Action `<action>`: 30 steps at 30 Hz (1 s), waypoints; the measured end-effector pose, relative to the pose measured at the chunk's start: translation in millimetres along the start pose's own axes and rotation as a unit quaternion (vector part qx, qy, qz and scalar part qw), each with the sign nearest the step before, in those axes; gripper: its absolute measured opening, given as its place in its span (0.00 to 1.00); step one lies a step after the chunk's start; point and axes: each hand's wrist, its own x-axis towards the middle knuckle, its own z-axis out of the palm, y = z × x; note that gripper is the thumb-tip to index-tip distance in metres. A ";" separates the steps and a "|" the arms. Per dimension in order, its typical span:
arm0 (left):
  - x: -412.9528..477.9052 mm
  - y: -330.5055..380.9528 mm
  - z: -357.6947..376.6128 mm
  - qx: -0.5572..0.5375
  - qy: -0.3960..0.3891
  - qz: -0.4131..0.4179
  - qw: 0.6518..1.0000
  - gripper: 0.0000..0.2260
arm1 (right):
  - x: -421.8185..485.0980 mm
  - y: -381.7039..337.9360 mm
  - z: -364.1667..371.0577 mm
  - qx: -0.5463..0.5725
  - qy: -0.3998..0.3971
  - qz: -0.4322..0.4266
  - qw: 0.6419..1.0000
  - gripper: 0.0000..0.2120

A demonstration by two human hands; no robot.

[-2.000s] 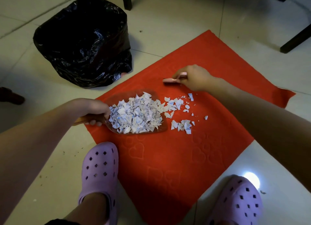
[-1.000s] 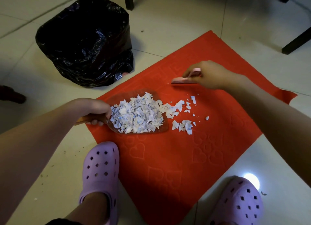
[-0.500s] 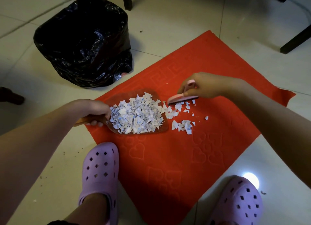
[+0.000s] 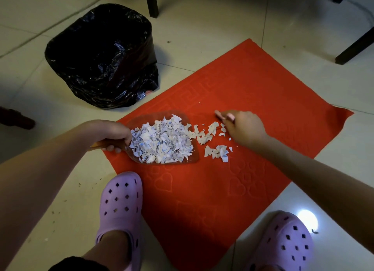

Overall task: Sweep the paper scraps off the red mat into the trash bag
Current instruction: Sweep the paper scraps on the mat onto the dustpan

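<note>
Underfoot: pale floor tiles (image 4: 202, 27) and your two purple clogs (image 4: 121, 199), seen from above.
Red mat (image 4: 263, 92): spread at an angle on the tiles, its near-left edge against your left clog.
Left hand (image 4: 110, 132): fingers curled tight round the handle of a translucent dustpan (image 4: 149, 117), which lies flat on the mat's left part.
Paper scraps (image 4: 162, 141): most are heaped in the dustpan; loose scraps (image 4: 217, 152) lie on the mat just past its open lip, in small clusters.
Right hand (image 4: 245, 129): closed round a small pink tool (image 4: 222, 115) (only its tip shows past your fingers), low over the mat and just beside the loose scraps.
Trash bag (image 4: 101, 56): black and glossy, standing on the tiles just beside the mat's far-left edge, apart from the dustpan.
Background: dark furniture legs (image 4: 151, 3) at the far side of the floor; a bright spot of light (image 4: 306, 220) on the tile by your right clog.
</note>
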 end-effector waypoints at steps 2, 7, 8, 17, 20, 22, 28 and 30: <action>0.1 1.8 0.5 0.001 -0.001 -0.001 1.000 0.09 | -10.2 -14.2 1.8 0.043 -0.007 -0.042 0.998 0.13; 2.4 4.0 3.7 -0.002 -0.001 0.001 1.000 0.09 | -22.9 -10.2 -28.6 0.134 0.072 -0.045 0.987 0.14; 3.4 3.8 3.5 -0.002 -0.001 0.001 1.000 0.09 | -23.7 -2.9 -33.1 0.126 0.089 -0.025 0.988 0.14; 9.9 3.3 1.0 0.007 -0.005 0.003 1.000 0.09 | -57.3 12.8 2.8 0.101 -0.001 0.052 0.994 0.08; 10.5 5.7 1.5 0.003 -0.002 0.010 1.000 0.08 | -59.7 -13.4 19.6 0.153 0.000 0.015 0.988 0.05; 11.4 6.3 2.4 -0.004 -0.003 0.014 1.000 0.08 | -52.5 -26.9 21.6 0.182 0.039 0.018 0.982 0.06; 12.5 5.9 4.4 -0.010 -0.002 0.023 1.000 0.08 | -39.8 -35.7 -11.6 0.279 0.154 0.046 0.947 0.05; 12.9 5.8 4.3 -0.011 -0.005 0.023 1.000 0.08 | -44.5 -25.4 -19.1 0.258 0.163 0.039 0.951 0.06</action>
